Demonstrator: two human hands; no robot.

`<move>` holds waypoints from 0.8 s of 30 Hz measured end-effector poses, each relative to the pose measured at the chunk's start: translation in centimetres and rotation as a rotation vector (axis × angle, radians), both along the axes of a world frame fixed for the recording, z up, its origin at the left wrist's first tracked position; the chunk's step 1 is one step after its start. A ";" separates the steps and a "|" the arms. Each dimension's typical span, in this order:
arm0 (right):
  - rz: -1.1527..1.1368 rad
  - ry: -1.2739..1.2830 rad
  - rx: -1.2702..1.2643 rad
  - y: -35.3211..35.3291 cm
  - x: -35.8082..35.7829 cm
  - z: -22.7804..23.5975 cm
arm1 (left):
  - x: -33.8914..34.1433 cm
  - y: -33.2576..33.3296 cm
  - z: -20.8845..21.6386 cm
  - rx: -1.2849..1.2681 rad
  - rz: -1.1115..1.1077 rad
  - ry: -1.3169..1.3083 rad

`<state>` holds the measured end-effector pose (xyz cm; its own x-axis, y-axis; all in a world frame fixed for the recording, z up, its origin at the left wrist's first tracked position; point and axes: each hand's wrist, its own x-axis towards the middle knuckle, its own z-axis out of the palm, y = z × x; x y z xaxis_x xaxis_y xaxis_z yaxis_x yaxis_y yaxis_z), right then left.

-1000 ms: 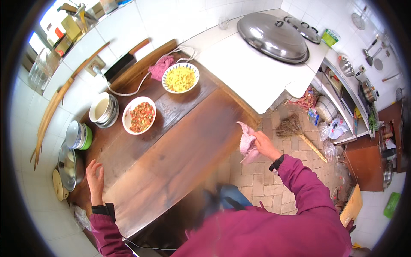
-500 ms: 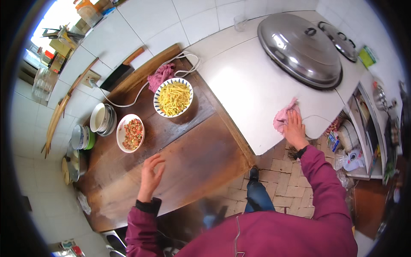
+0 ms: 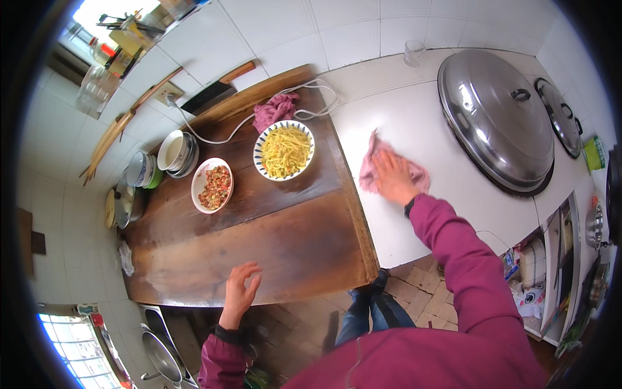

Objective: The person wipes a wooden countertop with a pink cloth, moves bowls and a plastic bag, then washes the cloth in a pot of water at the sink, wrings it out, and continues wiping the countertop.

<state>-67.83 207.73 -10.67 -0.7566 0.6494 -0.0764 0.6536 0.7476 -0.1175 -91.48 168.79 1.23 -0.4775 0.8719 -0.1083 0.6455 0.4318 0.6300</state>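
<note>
The wooden table (image 3: 278,227) is the biggest thing here, dark and worn, with a raised board along its back. Against its right edge sits the white table (image 3: 389,233), paler and smooth. On that one I see the big lid (image 3: 495,120), a broad steel dome with a black knob, and just right of it the small lid (image 3: 557,117).

A cleaver (image 3: 210,97), black-bladed and wooden-handled, lies behind the back board, against the wall tiles. At the far left of the wooden table, bowls (image 3: 178,152) stand nested. Nearer its middle come the striped bowl (image 3: 258,155), full of yellow strips, and the white bowl (image 3: 197,188), holding chopped red bits; the two stand a little apart.

The pink cloth (image 3: 370,165) lies spread on the white table, near the wooden edge. The right hand (image 3: 394,178) is flat on it, grip wide, fingers spread over the fabric. A purple cloth (image 3: 275,110) sits bunched behind the striped bowl.

The left hand (image 3: 240,292) shows by the wooden table's near edge, its grip loosely curved, thumb apart from fingers, nothing between them. Smallest is a clear glass (image 3: 413,53) by the back wall.
</note>
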 end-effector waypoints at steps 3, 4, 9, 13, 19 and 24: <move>0.171 0.061 -0.098 -5.4 2.5 1.5 | -0.3 1.2 0.1 0.068 -0.032 -0.016; 0.226 0.149 -0.130 -7.2 4.0 2.0 | -0.3 1.7 -0.1 0.104 -0.040 -0.029; 0.341 0.100 0.031 -9.1 6.3 3.0 | 0.3 5.2 -1.4 0.158 -0.185 -0.057; 0.235 0.044 0.044 -1.3 -0.7 1.7 | 2.2 11.3 -3.7 0.081 -0.413 -0.068; 0.215 -0.107 -0.079 9.7 -9.5 2.2 | 4.8 24.7 -7.1 0.197 -0.445 -0.114; 0.194 -0.195 -0.104 16.4 -13.5 3.7 | 4.3 33.4 -8.4 0.158 -0.361 0.039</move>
